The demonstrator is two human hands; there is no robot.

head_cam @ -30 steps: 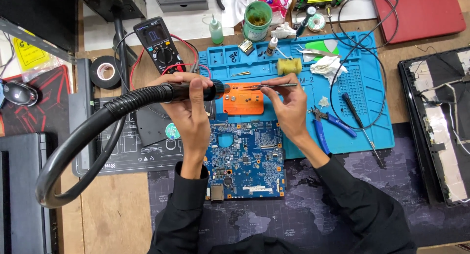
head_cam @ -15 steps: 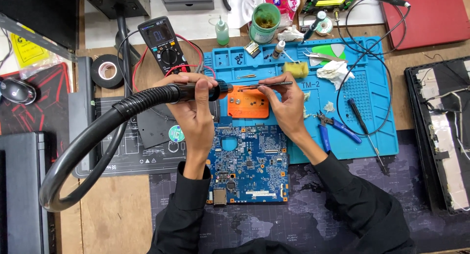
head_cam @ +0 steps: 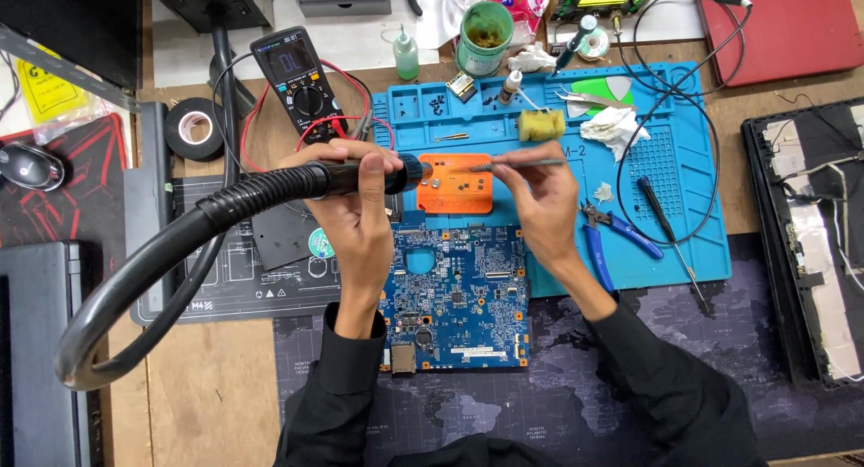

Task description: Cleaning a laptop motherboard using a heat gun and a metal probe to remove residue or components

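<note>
Both hands (head_cam: 450, 193) lifted slightly; orange board (head_cam: 454, 185) between them.

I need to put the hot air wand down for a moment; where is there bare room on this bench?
Bare wood lies left of the blue circuit board, below the grey mat. The dark desk mat is bare under the board. The blue work mat is crowded along its top edge; cutters and a screwdriver lie on its right side.

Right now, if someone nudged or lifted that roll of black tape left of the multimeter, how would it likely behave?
The black tape roll lies flat on the wooden table, so a nudge would probably slide it rather than roll it. Set on edge, its round shape would likely roll. It looks small, hollow-centred and probably light, easy to pinch.
</note>
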